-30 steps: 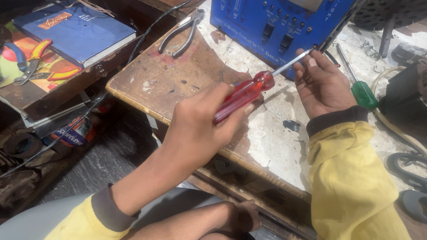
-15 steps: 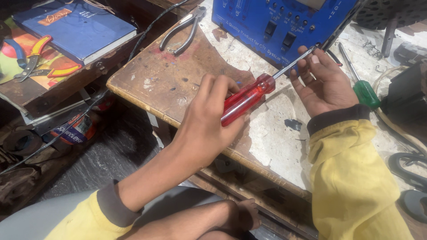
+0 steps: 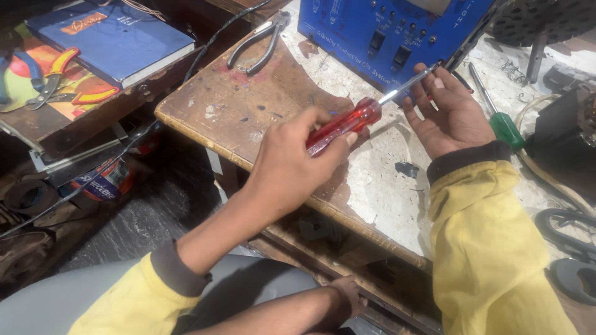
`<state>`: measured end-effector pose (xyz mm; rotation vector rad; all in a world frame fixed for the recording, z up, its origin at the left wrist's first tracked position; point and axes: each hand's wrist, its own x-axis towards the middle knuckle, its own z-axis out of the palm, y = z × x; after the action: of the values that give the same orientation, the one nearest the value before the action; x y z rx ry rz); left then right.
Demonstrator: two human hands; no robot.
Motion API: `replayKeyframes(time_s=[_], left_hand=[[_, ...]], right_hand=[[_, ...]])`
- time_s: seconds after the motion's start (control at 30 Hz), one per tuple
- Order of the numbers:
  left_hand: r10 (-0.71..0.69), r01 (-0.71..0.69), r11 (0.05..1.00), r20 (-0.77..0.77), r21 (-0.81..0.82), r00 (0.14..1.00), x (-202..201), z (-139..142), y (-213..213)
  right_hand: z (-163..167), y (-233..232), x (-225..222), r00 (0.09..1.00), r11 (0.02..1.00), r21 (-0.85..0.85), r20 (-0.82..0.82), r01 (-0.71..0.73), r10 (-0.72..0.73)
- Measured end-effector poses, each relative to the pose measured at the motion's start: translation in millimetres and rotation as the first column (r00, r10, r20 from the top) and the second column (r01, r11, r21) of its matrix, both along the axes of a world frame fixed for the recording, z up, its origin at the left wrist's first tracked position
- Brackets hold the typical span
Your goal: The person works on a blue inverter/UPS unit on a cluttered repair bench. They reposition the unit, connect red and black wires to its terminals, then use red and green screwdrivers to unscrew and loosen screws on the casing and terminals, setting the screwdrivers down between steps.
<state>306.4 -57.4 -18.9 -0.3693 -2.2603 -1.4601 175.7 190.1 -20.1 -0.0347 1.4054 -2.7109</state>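
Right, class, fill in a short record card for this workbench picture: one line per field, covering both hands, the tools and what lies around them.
Left hand: left hand grips the red-handled screwdriver by its handle
Right hand: right hand, palm up, fingers at the metal shaft near its tip
Device: blue box with switches right behind the tip
Spare tool: green-handled screwdriver lying right of the right hand
Bench: worn wooden bench with pliers on it
Side shelf: blue book

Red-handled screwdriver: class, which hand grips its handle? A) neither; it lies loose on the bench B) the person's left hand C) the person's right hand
B: the left hand is wrapped round the red-handled screwdriver, while the right hand steadies its metal shaft.
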Motion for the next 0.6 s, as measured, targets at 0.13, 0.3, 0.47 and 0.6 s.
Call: replayKeyframes(time_s=[0.13, 0.3, 0.47, 0.6], left_hand=[[-0.073, 0.063, 0.994, -0.104, -0.091, 0.992, -2.6, -0.1, -4.7], [-0.025, -0.054, 0.965, -0.294, -0.256, 0.955, 6.1, -0.8, -6.8], [-0.004, -0.032, 0.95, -0.116, -0.311, 0.993, 9.9, 9.0, -8.5], [0.058, -0.04, 0.957, 0.054, -0.288, 0.997, 10.7, 16.3, -5.5]], right_hand=[[-1.4, 2.4, -3.7, 1.0, 1.0, -0.003, -0.021, -0.021, 0.021], [-3.5, 4.9, -5.3, 0.999, 1.0, -0.013, -0.031, -0.025, 0.024], [-0.9, 9.2, -4.8, 1.0, 1.0, 0.014, -0.019, -0.02, 0.02], [-2.2, 12.4, -0.5, 0.997, 0.998, 0.005, -0.046, -0.062, 0.063]])
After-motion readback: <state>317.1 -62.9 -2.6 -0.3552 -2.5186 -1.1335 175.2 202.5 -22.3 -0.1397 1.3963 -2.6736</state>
